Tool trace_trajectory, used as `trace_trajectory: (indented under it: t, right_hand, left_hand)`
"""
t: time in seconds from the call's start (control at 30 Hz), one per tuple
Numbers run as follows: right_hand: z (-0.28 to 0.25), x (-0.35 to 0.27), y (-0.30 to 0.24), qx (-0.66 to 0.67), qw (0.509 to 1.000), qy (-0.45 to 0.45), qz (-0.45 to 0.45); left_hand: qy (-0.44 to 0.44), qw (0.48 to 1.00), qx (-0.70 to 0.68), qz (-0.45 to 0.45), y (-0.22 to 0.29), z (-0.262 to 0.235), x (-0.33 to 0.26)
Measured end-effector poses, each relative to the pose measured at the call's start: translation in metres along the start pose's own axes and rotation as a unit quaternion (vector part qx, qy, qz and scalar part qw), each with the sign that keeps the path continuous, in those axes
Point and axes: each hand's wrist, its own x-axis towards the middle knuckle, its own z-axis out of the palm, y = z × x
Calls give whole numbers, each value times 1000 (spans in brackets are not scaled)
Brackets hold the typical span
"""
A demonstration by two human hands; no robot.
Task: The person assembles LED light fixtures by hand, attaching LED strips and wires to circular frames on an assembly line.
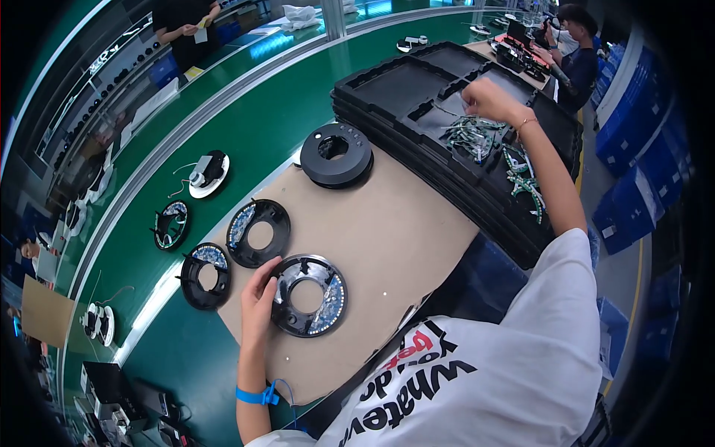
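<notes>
My left hand (257, 298) grips the left rim of a round black ring housing (336, 298), which lies on brown cardboard with its inner side up. A curved blue-and-white circuit board sits along the housing's right side. My right arm reaches out over a black compartment tray (402, 78). There my right hand (488, 100) is closed, fingers curled down; what it pinches, if anything, is hidden. Just below it lies a heap of small green circuit boards (477, 140). More curved green boards (525, 186) lie in the compartment nearer me.
Two similar black housings (277, 238) (195, 290) lie left of my left hand. A closed dark grey ring unit (337, 155) stands at the cardboard's (402, 216) far edge. White speaker-like parts (208, 175) sit on the green bench (261, 119). Co-workers (577, 59) sit at the far right.
</notes>
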Motion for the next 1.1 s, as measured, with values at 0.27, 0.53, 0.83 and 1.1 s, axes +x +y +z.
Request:
trace_trajectory:
  t: [0.27,0.53,0.83,1.1]
  right_hand:
    - [-29,11,-14,27,995,91,19]
    - [-56,22,-70,97,970,207,-80]
    - [-61,39,-252,245,897,-116,-349]
    - [5,16,-333,425,779,-243,-392]
  left_hand:
    - [2,1000,7,-11,9,0,0]
    - [13,998,-1,57,32,-7,-14]
    - [9,996,-88,7,40,-6,-28]
    - [84,991,-77,-67,19,-37,-54]
